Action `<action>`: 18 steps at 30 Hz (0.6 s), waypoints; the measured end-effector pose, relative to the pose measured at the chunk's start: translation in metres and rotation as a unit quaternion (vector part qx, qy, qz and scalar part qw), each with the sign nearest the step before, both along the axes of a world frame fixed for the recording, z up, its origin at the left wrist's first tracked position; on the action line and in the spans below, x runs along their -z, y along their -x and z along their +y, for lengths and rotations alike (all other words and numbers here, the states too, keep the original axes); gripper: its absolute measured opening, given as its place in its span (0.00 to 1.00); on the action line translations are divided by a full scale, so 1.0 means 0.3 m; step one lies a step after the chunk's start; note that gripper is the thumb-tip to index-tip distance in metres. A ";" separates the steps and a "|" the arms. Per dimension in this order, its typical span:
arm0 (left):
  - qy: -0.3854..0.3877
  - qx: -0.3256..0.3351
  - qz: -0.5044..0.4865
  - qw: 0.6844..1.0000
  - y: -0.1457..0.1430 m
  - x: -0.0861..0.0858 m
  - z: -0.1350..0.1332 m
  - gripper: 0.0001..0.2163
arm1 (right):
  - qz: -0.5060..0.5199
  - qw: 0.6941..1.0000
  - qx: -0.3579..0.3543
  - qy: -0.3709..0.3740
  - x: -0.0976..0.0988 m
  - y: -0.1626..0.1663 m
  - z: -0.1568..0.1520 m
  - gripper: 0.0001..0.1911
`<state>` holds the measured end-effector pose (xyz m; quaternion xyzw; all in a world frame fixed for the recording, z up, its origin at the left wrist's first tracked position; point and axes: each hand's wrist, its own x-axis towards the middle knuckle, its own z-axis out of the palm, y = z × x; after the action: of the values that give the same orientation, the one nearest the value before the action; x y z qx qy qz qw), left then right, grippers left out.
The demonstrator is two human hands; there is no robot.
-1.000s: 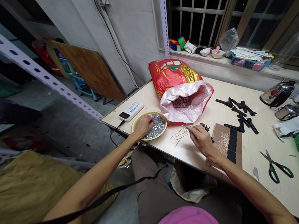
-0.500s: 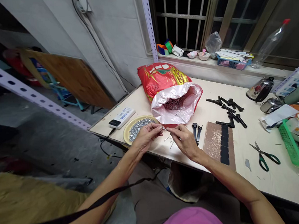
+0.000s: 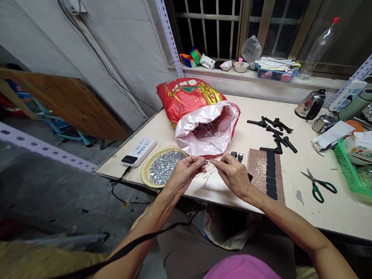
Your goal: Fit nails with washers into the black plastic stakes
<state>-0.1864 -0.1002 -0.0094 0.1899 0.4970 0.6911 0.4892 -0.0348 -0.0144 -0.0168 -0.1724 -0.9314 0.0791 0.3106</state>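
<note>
Above the table's front edge, my left hand [image 3: 187,173] and my right hand [image 3: 234,176] meet at the fingertips, both closed in a pinch. A tiny pale, shiny piece shows between them, too small to name. Just left of my left hand stands a yellow dish [image 3: 146,175] filled with small silvery metal pieces [image 3: 165,167]. Several thin pale rods [image 3: 209,172] lie on the table beneath my fingers. Behind the hands, a red bag [image 3: 186,98] lies with its white mouth open, showing many thin dark reddish pieces [image 3: 206,129]. Black plastic parts [image 3: 237,156] are partly hidden behind my right hand.
A brown board [image 3: 256,172] bears a row of black pads. Further right lie several black plastic parts [image 3: 275,132], scissors [image 3: 316,185] and a green basket [image 3: 349,174]. A white power bank [image 3: 142,150] sits at the left, its cable hanging over the edge. A kettle [image 3: 310,104] stands behind.
The view has turned slightly, so the table and its things sit further left. My hands stay joined at the fingertips; more of the dish shows beside my left hand.
</note>
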 end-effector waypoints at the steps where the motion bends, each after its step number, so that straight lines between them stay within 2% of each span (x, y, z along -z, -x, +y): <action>1: 0.005 0.004 -0.001 1.000 0.000 0.005 0.006 0.17 | -0.005 1.000 0.011 -0.018 0.003 -0.001 0.000 0.15; 4: 0.022 0.019 -0.010 1.000 0.004 0.023 0.030 0.15 | -0.014 0.998 0.044 -0.051 0.016 0.001 -0.002 0.15; 11: 0.059 0.074 -0.055 0.994 0.003 0.041 0.072 0.10 | -0.023 0.997 0.057 -0.047 0.040 -0.019 0.013 0.16; 14: 0.055 0.066 -0.041 0.995 -0.019 0.045 0.075 0.13 | -0.019 0.996 0.064 -0.060 0.049 -0.033 0.022 0.16; 18: 0.028 0.025 0.041 0.998 -0.058 0.047 0.071 0.19 | -0.008 0.995 0.074 -0.063 0.063 -0.039 0.026 0.15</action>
<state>-0.1691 -0.0789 -0.0234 0.2169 0.5308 0.6564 0.4903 -0.0231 -0.0067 -0.0357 -0.2215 -0.9216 -0.0040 0.3187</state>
